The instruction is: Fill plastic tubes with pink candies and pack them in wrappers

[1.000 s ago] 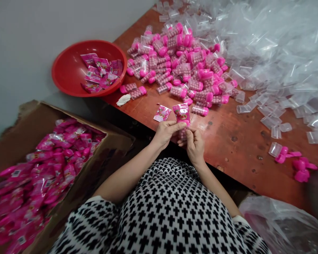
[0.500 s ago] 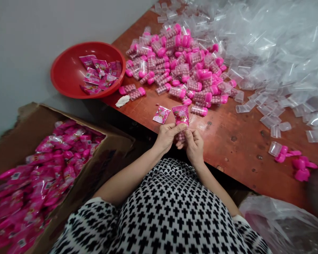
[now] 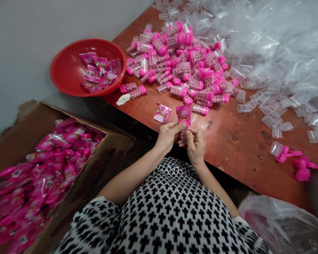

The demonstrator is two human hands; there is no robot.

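Observation:
At the table's near edge, both hands meet on one pink printed sachet (image 3: pixel 183 114) and a clear tube of pink candy balls (image 3: pixel 183 135) just below it. My left hand (image 3: pixel 167 138) pinches them from the left, thumb across the sachet's lower part. My right hand (image 3: pixel 196 144) grips from the right, with thumb and fingers closed at the same spot. The fingers hide where sachet and tube meet, so I cannot tell whether the tube is partly inside. Another pink sachet (image 3: pixel 162 113) lies flat on the table just left of them.
A red bowl (image 3: pixel 59 67) holds several sachets. Filled candy tubes with pink caps (image 3: pixel 196 84) are heaped behind my hands; clear empty tubes (image 3: pixel 270 67) spread rightward. Pink plastic pieces (image 3: pixel 302 165) lie at right. A cardboard box (image 3: pixel 116 135) of pink packets stands left, a plastic bag (image 3: pixel 281 218) lower right.
The held sachet now stands straighter, its printed front flatter toward me. Both hands keep their grip and have shifted very slightly right in the picture.

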